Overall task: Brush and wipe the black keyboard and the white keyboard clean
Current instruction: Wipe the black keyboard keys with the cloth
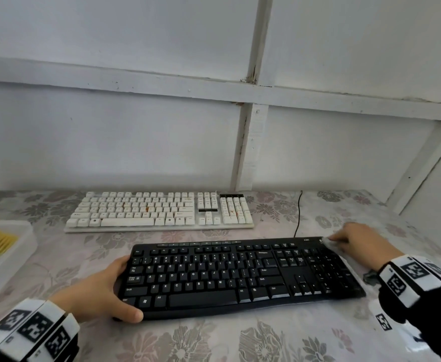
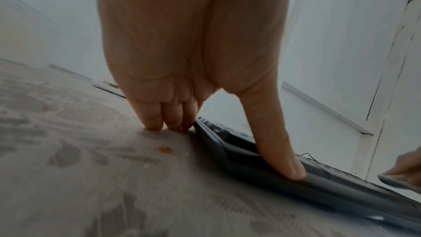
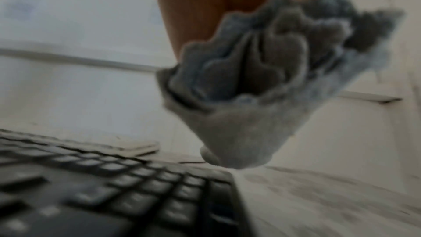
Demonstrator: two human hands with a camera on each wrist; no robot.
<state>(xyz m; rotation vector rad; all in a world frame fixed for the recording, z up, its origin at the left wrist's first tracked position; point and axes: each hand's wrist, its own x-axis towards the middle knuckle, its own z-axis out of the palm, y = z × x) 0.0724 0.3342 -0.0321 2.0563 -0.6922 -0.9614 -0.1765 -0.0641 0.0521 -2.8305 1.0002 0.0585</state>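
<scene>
The black keyboard (image 1: 240, 275) lies near me on the table, and the white keyboard (image 1: 159, 212), with orange specks among its keys, lies behind it by the wall. My left hand (image 1: 109, 288) grips the black keyboard's left end. In the left wrist view its thumb (image 2: 280, 150) lies on the front edge and its fingers (image 2: 152, 120) touch the tablecloth beside the black keyboard (image 2: 318, 186). My right hand (image 1: 355, 242) holds a crumpled grey-blue cloth (image 1: 330, 242) at the far right corner. In the blurred right wrist view the cloth (image 3: 250, 87) hangs over the black keyboard's (image 3: 114, 195) corner.
A floral tablecloth (image 1: 214, 343) covers the table. A white tray (image 1: 18, 252) with something yellow in it stands at the left edge. A black cable (image 1: 299, 212) runs back to the wall. An orange crumb (image 2: 164, 149) lies by my left fingers.
</scene>
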